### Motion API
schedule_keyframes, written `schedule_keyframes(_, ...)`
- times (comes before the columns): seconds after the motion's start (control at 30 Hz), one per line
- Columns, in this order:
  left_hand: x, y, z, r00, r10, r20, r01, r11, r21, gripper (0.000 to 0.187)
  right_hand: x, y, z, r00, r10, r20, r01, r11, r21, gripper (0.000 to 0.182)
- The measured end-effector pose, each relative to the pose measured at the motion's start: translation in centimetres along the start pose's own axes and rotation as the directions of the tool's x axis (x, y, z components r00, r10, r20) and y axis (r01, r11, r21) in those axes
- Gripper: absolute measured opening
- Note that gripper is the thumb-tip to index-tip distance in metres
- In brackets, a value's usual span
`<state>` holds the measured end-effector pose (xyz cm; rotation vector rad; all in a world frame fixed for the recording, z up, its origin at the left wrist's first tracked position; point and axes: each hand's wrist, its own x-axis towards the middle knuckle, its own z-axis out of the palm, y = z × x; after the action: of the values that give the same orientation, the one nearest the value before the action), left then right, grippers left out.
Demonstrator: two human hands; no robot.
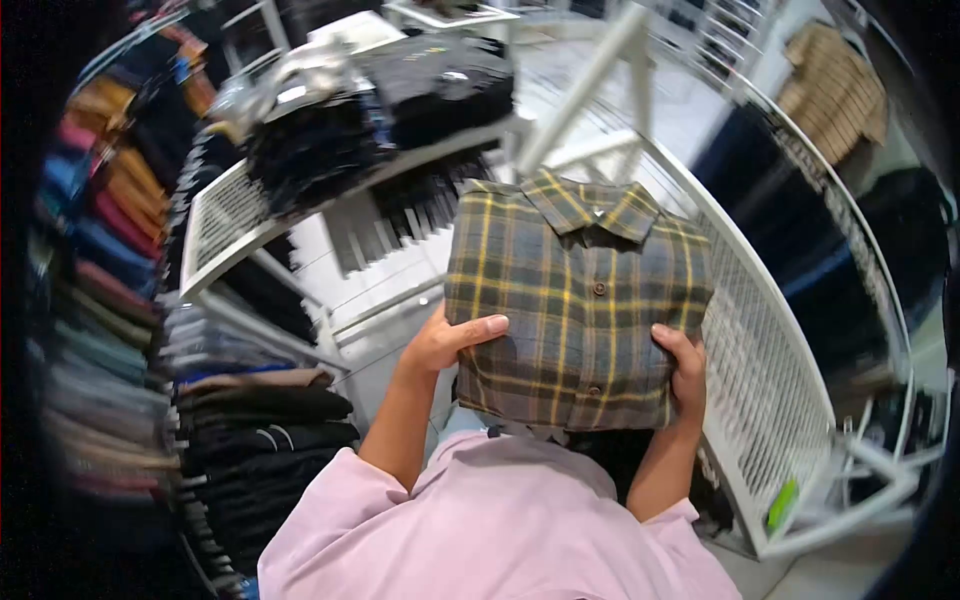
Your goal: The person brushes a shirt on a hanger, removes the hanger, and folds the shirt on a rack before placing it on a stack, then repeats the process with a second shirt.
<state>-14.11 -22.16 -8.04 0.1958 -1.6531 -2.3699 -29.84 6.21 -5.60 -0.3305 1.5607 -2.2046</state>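
A folded plaid shirt [560, 310], grey with yellow and brown lines, is held up in front of my chest with its collar away from me and its buttoned front facing up. My left hand [445, 338] grips its left edge, thumb on top and fingers hidden beneath. On the opposite edge my right hand [686, 365] holds it the same way, thumb over the cloth. The shirt hangs in the air between both hands, covering what lies under it.
A white metal rack [250, 235] carries stacks of dark folded clothes [440, 80]. To the right runs a white mesh shelf [760, 350], with hanging dark garments [790, 200] beyond. Folded black clothes [265, 440] are piled low left, near colourful stacks [125, 220].
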Motion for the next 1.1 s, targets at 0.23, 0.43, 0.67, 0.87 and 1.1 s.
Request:
schedule_keyframes(0.23, -2.0, 3.3, 3.0, 0.952, 0.228, -0.203, -0.176, 0.953, 0.246, 0.059, 5.1, 0.0, 1.5, 0.964, -0.071, 0.255, 0.04, 0.992, 0.122, 0.046)
schedule_keyframes(0.43, 0.7, 15.4, 1.0, 0.828, 0.477, -0.294, -0.332, 0.841, 0.427, 0.058, 14.7, -4.7, 11.9, 0.884, -0.187, 0.429, 0.108, 0.974, 0.201, 0.04)
schedule_keyframes(0.67, 9.3, 34.2, -15.7, 0.801, 0.481, -0.357, -0.197, 0.774, 0.601, 0.064, 29.0, -11.1, 34.0, 0.731, -0.137, 0.669, 0.148, 0.988, 0.041, 0.048)
schedule_keyframes(0.87, 11.5, 28.4, -25.3, 0.901, 0.242, -0.361, -0.029, 0.862, 0.505, 0.1, 38.1, 1.6, 35.8, 0.665, -0.065, 0.744, 0.169, 0.983, -0.065, 0.048)
schedule_keyframes(1.1, 14.1, 32.2, -24.5, 0.835, 0.327, -0.443, -0.078, 0.867, 0.492, 0.07, 42.0, -2.5, 40.7, 0.677, -0.045, 0.734, 0.094, 0.995, -0.026, 0.04)
